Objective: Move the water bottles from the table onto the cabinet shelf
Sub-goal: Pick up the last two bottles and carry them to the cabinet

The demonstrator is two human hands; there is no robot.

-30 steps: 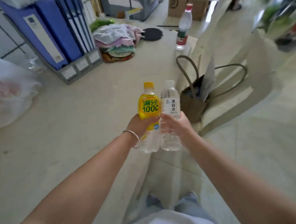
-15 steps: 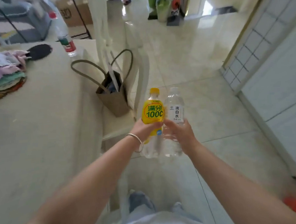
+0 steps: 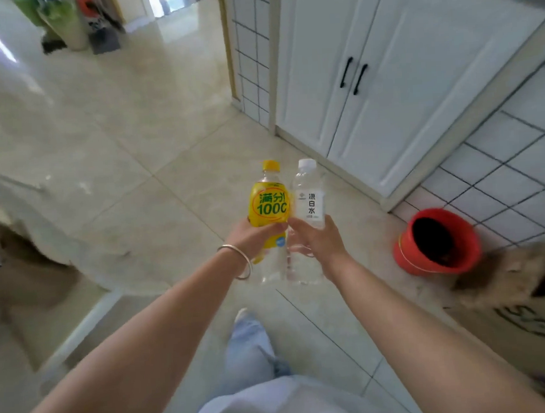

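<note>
My left hand (image 3: 256, 237), with a metal bangle on its wrist, grips a clear bottle with a yellow cap and yellow label (image 3: 268, 206). Right beside it my right hand (image 3: 314, 239) holds a clear water bottle with a white cap and white label (image 3: 308, 194). Both bottles stand upright and touch side by side, held out in front of me over the tiled floor. A white cabinet (image 3: 384, 81) with two closed doors and black handles stands ahead to the right. No shelf shows in this view.
A red bucket (image 3: 436, 242) sits on the floor by the tiled wall at right. A cardboard box (image 3: 527, 328) is at the lower right. A white chair (image 3: 43, 239) blurs past on the left. Potted plants (image 3: 62, 24) stand far back.
The view has swung right, away from the table and bag, and now faces the white cabinet and red bucket. Both hands keep the same hold on the two bottles.
</note>
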